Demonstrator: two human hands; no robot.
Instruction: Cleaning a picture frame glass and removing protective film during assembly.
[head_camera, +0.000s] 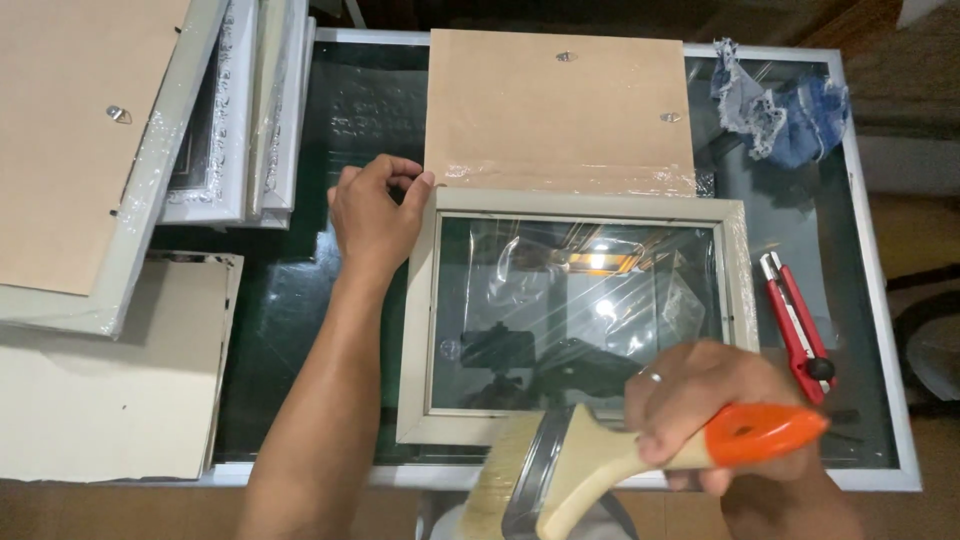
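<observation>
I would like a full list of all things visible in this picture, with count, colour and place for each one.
picture frame: 1, pale grey-white with glass, wrapped in clear film, table centre
backing board: 1, brown, above the frame, far side of table
paintbrush: 1, pale bristles, wooden neck, orange handle, near edge over the frame
utility knife: 1, red and black, right of the frame
cloth: 1, blue denim, frayed, far right corner
stacked frames: several, white and silver, far left
cardboard sheet: 1, beige, near left
table: 1, dark glass top, white rim
left hand: on the frame's upper left corner
right hand: closed on the paintbrush handle
</observation>
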